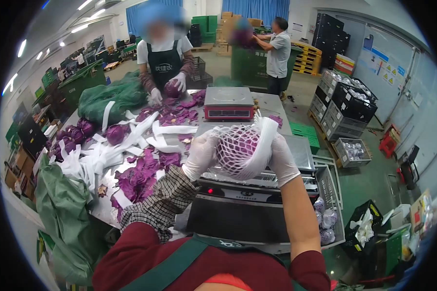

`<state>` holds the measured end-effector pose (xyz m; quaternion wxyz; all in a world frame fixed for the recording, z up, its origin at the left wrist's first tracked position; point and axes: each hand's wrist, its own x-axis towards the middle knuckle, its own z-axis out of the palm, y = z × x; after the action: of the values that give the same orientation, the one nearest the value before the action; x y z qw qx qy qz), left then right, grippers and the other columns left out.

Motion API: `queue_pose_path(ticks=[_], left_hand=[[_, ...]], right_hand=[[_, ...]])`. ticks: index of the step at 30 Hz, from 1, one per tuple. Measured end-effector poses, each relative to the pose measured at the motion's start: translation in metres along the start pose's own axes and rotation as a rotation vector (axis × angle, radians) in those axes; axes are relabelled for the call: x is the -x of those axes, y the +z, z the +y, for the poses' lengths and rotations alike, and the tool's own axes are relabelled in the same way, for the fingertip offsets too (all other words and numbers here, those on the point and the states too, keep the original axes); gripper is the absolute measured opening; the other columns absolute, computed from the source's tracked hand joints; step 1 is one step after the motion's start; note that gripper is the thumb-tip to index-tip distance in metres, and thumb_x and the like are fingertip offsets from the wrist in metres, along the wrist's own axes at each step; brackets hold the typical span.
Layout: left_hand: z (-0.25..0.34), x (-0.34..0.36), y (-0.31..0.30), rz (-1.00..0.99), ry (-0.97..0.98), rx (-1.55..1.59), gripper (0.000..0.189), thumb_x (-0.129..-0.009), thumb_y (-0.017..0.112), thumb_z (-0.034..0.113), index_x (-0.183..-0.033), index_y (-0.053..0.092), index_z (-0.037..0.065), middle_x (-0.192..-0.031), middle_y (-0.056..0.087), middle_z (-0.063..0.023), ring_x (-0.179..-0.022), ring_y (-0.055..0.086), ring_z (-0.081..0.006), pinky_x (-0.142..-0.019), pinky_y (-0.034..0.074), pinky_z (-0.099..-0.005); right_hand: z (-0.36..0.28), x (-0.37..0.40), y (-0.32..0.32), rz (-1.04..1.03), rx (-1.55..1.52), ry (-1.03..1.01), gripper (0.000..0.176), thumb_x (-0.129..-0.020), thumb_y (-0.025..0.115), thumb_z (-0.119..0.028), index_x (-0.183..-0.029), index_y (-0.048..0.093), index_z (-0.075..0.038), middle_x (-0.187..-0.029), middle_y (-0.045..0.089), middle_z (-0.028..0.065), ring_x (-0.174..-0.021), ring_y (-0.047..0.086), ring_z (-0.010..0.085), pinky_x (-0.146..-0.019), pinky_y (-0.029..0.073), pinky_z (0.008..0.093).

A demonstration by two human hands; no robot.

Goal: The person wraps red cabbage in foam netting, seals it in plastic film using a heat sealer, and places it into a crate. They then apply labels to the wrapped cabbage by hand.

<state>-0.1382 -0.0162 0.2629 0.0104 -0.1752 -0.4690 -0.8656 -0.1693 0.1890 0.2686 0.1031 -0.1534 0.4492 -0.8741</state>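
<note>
Between my two gloved hands, above the wrapping machine (247, 194), is a purple cabbage (238, 143) in a white foam net (257, 157). My left hand (201, 154) presses the net's left side, its fingers partly behind the mesh. On the right, my right hand (281, 157) grips the thicker, bunched part of the net. A scale (228, 103) with a red display stands just beyond. White foam sleeves (107, 153) and loose purple leaves (143, 177) lie on the table to the left, with whole cabbages (73, 133) at its far left.
Across the table a co-worker (162, 63) in gloves handles another cabbage (172, 88). Another person (278, 53) stands by a green bin (247, 68). A grey crate (336, 213) with wrapped cabbages is at the right, stacked crates (342, 116) beyond. Green netting (111, 99) lies at the left.
</note>
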Motion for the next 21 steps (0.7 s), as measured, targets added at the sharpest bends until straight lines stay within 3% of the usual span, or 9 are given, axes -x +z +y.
queue_pose_path(ticks=[2, 3, 6, 10, 11, 12, 17, 20, 21], left_hand=[[-0.005, -0.023, -0.006, -0.025, -0.087, -0.025, 0.042, -0.097, 0.036, 0.027, -0.112, 0.050, -0.009, -0.110, 0.058, -0.0143, -0.097, 0.058, -0.0175, -0.084, 0.048, -0.0278], [-0.004, -0.030, 0.001, 0.043, -0.145, 0.021, 0.042, -0.097, 0.036, 0.028, -0.112, 0.051, -0.009, -0.108, 0.059, -0.0132, -0.093, 0.058, -0.0162, -0.081, 0.048, -0.0272], [-0.022, -0.065, -0.009, 0.085, -0.235, 0.100, 0.042, -0.097, 0.036, 0.028, -0.110, 0.052, -0.008, -0.106, 0.059, -0.0121, -0.090, 0.059, -0.0158, -0.078, 0.048, -0.0272], [-0.047, -0.103, -0.026, -0.034, -0.186, -0.116, 0.040, -0.096, 0.041, 0.031, -0.106, 0.057, -0.004, -0.098, 0.062, -0.0082, -0.085, 0.059, -0.0124, -0.076, 0.049, -0.0260], [-0.052, -0.110, -0.028, -0.094, -0.179, -0.144, 0.039, -0.095, 0.044, 0.032, -0.104, 0.059, -0.003, -0.095, 0.063, -0.0063, -0.084, 0.059, -0.0110, -0.075, 0.048, -0.0252], [-0.069, -0.122, -0.044, -0.119, -0.187, -0.213, 0.040, -0.095, 0.044, 0.032, -0.104, 0.059, -0.004, -0.096, 0.063, -0.0055, -0.084, 0.058, -0.0100, -0.076, 0.047, -0.0244], [-0.107, -0.138, -0.086, -0.172, -0.277, -0.496, 0.042, -0.096, 0.041, 0.031, -0.111, 0.057, -0.004, -0.103, 0.062, -0.0078, -0.093, 0.057, -0.0115, -0.082, 0.046, -0.0247], [-0.125, -0.139, -0.102, -0.172, -0.282, -0.609, 0.043, -0.096, 0.040, 0.031, -0.115, 0.055, -0.004, -0.106, 0.062, -0.0083, -0.094, 0.056, -0.0113, -0.084, 0.045, -0.0253], [-0.121, -0.140, -0.101, -0.180, -0.292, -0.619, 0.043, -0.096, 0.040, 0.031, -0.115, 0.055, -0.004, -0.106, 0.062, -0.0082, -0.094, 0.056, -0.0114, -0.085, 0.044, -0.0256]], right_hand=[[0.014, -0.020, -0.045, 0.016, -0.074, 0.065, 0.032, -0.091, 0.053, -0.023, -0.114, 0.053, -0.001, -0.103, 0.060, 0.0069, -0.091, 0.059, 0.0129, -0.078, 0.049, 0.0273], [0.009, -0.012, -0.025, 0.221, -0.245, -0.060, 0.025, -0.090, 0.054, -0.018, -0.107, 0.056, 0.000, -0.099, 0.061, 0.0070, -0.087, 0.060, 0.0142, -0.077, 0.050, 0.0285], [-0.014, -0.015, -0.018, 0.084, -0.051, -0.060, 0.020, -0.089, 0.054, -0.013, -0.103, 0.057, 0.000, -0.097, 0.061, 0.0063, -0.082, 0.060, 0.0147, -0.077, 0.050, 0.0280], [0.003, -0.073, -0.080, 0.145, 0.025, -0.008, 0.018, -0.089, 0.052, -0.008, -0.103, 0.058, 0.000, -0.090, 0.063, 0.0050, -0.079, 0.059, 0.0128, -0.070, 0.049, 0.0262], [0.011, -0.087, -0.085, 0.311, 0.010, 0.034, 0.019, -0.090, 0.050, -0.011, -0.101, 0.060, 0.001, -0.085, 0.062, 0.0041, -0.077, 0.058, 0.0118, -0.067, 0.047, 0.0257], [0.020, -0.100, -0.101, 0.307, 0.206, -0.012, 0.018, -0.091, 0.046, -0.012, -0.100, 0.056, -0.001, -0.091, 0.062, 0.0105, -0.076, 0.062, 0.0209, -0.071, 0.055, 0.0331], [0.020, -0.101, -0.113, 0.449, 0.318, 0.027, 0.019, -0.091, 0.050, -0.018, -0.099, 0.058, -0.002, -0.080, 0.061, 0.0059, -0.062, 0.057, 0.0132, -0.057, 0.049, 0.0231], [-0.014, -0.092, -0.114, 0.262, 0.367, 0.038, 0.020, -0.090, 0.054, -0.022, -0.096, 0.059, -0.003, -0.074, 0.059, 0.0015, -0.058, 0.053, 0.0059, -0.051, 0.042, 0.0157], [-0.023, -0.093, -0.105, 0.244, 0.256, 0.108, 0.028, -0.086, 0.059, -0.033, -0.088, 0.059, -0.005, -0.059, 0.050, -0.0030, -0.047, 0.044, 0.0059, -0.038, 0.034, 0.0217]])
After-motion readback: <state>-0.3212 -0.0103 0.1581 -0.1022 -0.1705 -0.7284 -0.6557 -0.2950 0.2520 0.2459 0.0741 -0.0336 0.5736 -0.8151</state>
